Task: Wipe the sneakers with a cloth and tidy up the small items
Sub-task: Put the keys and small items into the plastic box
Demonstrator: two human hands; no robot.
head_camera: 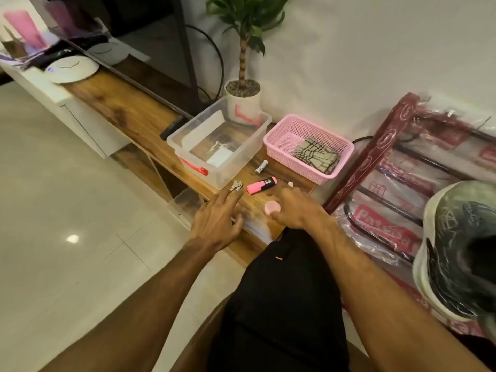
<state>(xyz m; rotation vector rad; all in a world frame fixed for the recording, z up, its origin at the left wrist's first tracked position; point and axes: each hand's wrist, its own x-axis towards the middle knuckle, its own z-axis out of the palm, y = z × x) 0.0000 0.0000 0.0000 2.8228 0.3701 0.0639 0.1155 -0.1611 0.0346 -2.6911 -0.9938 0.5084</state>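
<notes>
Two hands reach for small items on the wooden shelf (120, 108): left hand (214, 224) open and empty, fingertips (228, 196) at the keys (236, 186), right hand (294, 208) bent beside the pink cap (272, 208), grip unclear to me; I'd next pinch them into the clear box (249, 154), sneaker (456, 237) sitting near right.
</notes>
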